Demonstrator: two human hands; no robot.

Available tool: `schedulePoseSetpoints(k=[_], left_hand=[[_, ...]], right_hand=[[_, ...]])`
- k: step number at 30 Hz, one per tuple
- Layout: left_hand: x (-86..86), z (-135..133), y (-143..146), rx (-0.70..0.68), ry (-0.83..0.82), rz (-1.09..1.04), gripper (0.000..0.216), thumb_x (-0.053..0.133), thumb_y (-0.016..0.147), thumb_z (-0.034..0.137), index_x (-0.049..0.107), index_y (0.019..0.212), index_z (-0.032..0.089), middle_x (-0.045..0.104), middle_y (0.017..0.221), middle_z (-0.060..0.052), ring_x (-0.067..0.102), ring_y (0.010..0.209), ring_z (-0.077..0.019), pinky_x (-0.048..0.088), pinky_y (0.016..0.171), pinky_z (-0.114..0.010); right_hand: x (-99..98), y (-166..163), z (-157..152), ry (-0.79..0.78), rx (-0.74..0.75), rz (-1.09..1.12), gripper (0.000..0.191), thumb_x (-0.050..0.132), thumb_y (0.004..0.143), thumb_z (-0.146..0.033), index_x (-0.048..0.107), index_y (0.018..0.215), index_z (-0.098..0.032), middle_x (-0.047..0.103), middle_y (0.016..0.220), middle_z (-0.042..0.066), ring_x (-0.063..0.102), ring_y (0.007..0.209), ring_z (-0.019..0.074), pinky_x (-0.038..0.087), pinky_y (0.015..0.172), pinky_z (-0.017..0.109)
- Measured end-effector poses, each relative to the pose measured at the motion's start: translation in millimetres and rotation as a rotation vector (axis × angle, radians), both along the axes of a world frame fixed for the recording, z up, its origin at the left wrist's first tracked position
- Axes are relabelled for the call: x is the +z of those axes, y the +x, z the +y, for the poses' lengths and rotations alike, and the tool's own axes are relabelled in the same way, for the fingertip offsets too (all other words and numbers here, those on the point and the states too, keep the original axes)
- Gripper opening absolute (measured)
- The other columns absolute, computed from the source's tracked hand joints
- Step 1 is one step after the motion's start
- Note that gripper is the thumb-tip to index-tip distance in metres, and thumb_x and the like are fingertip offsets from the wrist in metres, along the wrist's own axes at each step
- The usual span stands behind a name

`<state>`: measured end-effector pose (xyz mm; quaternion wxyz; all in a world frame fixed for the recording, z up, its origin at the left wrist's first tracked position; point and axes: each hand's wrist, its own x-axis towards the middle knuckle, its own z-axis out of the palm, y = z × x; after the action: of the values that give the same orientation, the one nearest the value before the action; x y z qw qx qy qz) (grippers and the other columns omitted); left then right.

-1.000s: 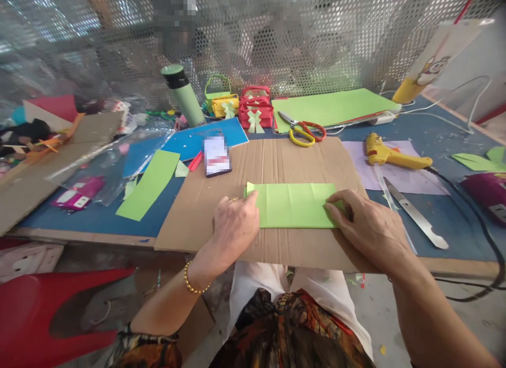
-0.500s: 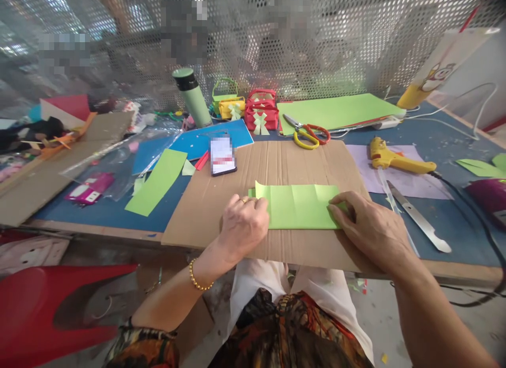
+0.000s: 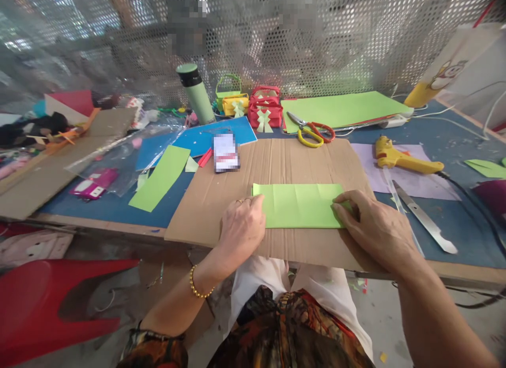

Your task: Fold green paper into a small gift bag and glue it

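A folded piece of light green paper [image 3: 300, 205] lies on the brown cardboard sheet [image 3: 213, 215], with upright creases across it. At its left end, my left hand [image 3: 243, 220] is closed, fingers curled on the paper's edge. My right hand [image 3: 371, 223] pinches the right end between thumb and fingers. Beyond the paper, scissors [image 3: 310, 136] with yellow and orange handles rest on the cardboard's far edge. A phone [image 3: 225, 153] stands left of them, its screen blurred.
A yellow glue gun [image 3: 403, 157] lies on lilac paper at right, beside a bare knife blade [image 3: 429, 220]. Small red paper bags [image 3: 264, 112] and a green flask [image 3: 197, 96] stand at the back. A green strip [image 3: 160, 178] lies at left; a tall cup [image 3: 446, 67] stands far right.
The paper's raised upper left corner now lies flatter, its top edge more even. My left hand has shifted slightly along the left end. The whole view has moved a little.
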<state>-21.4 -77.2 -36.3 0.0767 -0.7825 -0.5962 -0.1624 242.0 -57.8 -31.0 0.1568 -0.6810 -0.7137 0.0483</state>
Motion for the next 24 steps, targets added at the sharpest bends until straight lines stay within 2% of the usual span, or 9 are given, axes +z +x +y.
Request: schedulePoseSetpoints(k=[3,7,13,17,20,24], left_hand=[[-2.3,-0.4,-0.3,-0.02,0.043,0.004,0.033,0.049,0.086,0.002,0.066,0.11,0.015,0.077,0.088,-0.007,0.071,0.08,-0.0219,0.051,0.075,-0.035],[-2.6,-1.3,0.3,-0.011,0.098,0.051,0.022,0.048,0.085,0.002,0.062,0.092,0.018,0.071,0.076,-0.005,0.068,0.072,-0.0219,0.048,0.069,-0.034],[-1.0,-2.2,1.4,-0.014,0.119,0.085,0.022,0.047,0.083,0.001,0.059,0.084,0.02,0.067,0.069,-0.004,0.064,0.066,-0.021,0.044,0.064,-0.034],[-0.8,-3.3,2.4,0.002,0.147,0.106,0.021,0.048,0.082,0.003,0.061,0.082,0.019,0.067,0.065,-0.005,0.063,0.063,-0.0214,0.043,0.063,-0.034],[-0.7,-2.1,2.7,0.005,0.107,0.08,0.02,0.05,0.083,0.004,0.061,0.082,0.02,0.067,0.067,-0.005,0.063,0.065,-0.0211,0.044,0.064,-0.034],[2.7,-1.4,2.4,-0.002,0.031,0.046,0.022,0.052,0.085,0.005,0.065,0.096,0.017,0.07,0.076,-0.006,0.065,0.07,-0.0216,0.046,0.068,-0.034]], right_hand=[[-1.7,0.5,0.0,0.02,0.001,-0.003,0.032,0.048,0.091,-0.045,0.07,0.101,-0.024,0.072,0.073,0.007,0.063,0.062,0.0235,0.03,0.056,0.029],[-5.0,1.9,-0.2,0.08,0.027,-0.007,0.031,0.047,0.092,-0.044,0.069,0.099,-0.024,0.071,0.072,0.006,0.061,0.059,0.0216,0.028,0.054,0.029],[-3.1,1.2,-0.1,0.042,0.03,-0.009,0.03,0.048,0.092,-0.043,0.069,0.1,-0.024,0.073,0.076,0.008,0.063,0.062,0.023,0.031,0.056,0.029],[-3.5,0.6,0.1,0.053,0.03,-0.009,0.03,0.047,0.092,-0.042,0.069,0.102,-0.024,0.074,0.078,0.007,0.064,0.063,0.0229,0.031,0.057,0.029],[-4.9,1.3,-0.2,0.065,0.039,-0.007,0.03,0.047,0.094,-0.042,0.069,0.103,-0.024,0.074,0.078,0.007,0.063,0.063,0.0227,0.031,0.057,0.03],[-3.5,0.8,-0.8,0.046,0.021,-0.007,0.03,0.048,0.093,-0.042,0.069,0.103,-0.024,0.073,0.076,0.007,0.063,0.064,0.023,0.029,0.057,0.03]])
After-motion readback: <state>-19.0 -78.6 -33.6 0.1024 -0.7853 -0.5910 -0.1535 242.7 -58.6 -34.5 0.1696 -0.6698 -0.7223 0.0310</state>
